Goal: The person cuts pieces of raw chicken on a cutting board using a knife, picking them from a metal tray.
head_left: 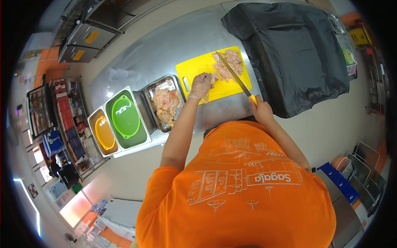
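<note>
My left hand [201,85], in a clear plastic glove, rests on the yellow cutting board [192,68] with its fingers closed on a piece of raw meat [214,77]. In my right hand [262,109] is a knife [235,75], gripped by its yellow handle. The long blade slants away over the board, across a pile of cut raw meat [235,61] at the far right part of the board. Left of the board, a steel tray holds larger pale pieces of raw meat [166,103]. My left forearm passes close to the tray's right side.
Further left stand two steel containers, one with a green basket [126,118], the other with an orange basket [104,132]. A clear plastic object [118,74] lies behind them on the steel table [153,53]. Black plastic sheeting [289,58] covers something bulky on the right.
</note>
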Action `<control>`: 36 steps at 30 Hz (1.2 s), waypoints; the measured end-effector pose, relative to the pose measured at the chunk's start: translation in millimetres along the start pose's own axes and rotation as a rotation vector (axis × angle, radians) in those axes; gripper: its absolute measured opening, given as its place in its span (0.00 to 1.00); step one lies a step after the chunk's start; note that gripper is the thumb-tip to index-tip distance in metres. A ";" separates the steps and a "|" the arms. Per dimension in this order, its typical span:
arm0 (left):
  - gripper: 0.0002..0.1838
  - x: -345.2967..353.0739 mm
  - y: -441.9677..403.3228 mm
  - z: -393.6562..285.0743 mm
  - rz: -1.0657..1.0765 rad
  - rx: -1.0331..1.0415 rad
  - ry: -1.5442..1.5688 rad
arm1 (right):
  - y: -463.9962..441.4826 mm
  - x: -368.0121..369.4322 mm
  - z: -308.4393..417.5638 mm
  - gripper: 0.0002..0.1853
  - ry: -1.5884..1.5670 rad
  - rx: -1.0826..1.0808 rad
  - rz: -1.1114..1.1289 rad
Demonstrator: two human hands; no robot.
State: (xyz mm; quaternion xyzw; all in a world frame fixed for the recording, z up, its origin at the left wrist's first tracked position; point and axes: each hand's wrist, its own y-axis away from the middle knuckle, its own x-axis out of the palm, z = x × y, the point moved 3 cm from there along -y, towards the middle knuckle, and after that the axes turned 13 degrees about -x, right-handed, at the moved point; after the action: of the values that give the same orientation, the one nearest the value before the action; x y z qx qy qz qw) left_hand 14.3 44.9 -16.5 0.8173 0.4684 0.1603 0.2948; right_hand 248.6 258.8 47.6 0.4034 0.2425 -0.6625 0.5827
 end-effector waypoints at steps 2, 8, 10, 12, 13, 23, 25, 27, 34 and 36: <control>0.20 -5.4 -5.3 5.9 -0.076 -0.028 -0.114 | -1.5 0.9 3.0 0.20 0.000 0.004 0.037; 0.20 -23.5 -14.6 34.4 -0.235 -0.211 -0.236 | 1.1 15.3 7.9 0.21 0.047 0.015 0.198; 0.20 -27.4 -13.8 35.6 -0.275 -0.142 -0.480 | 5.5 18.1 10.8 0.21 0.054 0.000 0.218; 0.20 -29.3 -7.6 28.0 -0.347 -0.090 -0.709 | 8.8 18.4 12.4 0.20 0.065 -0.024 0.204; 0.21 -26.3 -5.2 24.0 -0.398 -0.070 -0.817 | 10.0 19.2 10.4 0.20 0.089 -0.013 0.224; 0.31 -2.4 7.6 -13.0 -0.422 0.135 -0.960 | 11.9 16.5 9.0 0.20 0.135 -0.024 0.140; 0.34 2.4 -11.6 -8.0 -0.355 -0.031 -1.123 | 12.0 16.4 7.5 0.20 0.130 -0.024 0.122; 0.37 7.9 -10.2 -18.7 -0.307 -0.139 -1.209 | 12.5 14.7 8.6 0.20 0.122 -0.020 0.114; 0.33 2.6 21.5 -66.5 -0.088 -0.168 -0.939 | 15.1 8.3 5.2 0.21 0.092 0.021 0.086; 0.30 -5.3 11.3 -59.1 -0.054 -0.167 -0.813 | 17.5 4.9 4.6 0.21 0.070 0.023 0.084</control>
State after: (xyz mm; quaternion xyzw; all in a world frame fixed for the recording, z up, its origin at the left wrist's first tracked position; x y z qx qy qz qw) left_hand -12.6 55.5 36.6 0.7748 0.3204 -0.1458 0.5252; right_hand 264.4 248.8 48.8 0.4426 0.2381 -0.6257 0.5966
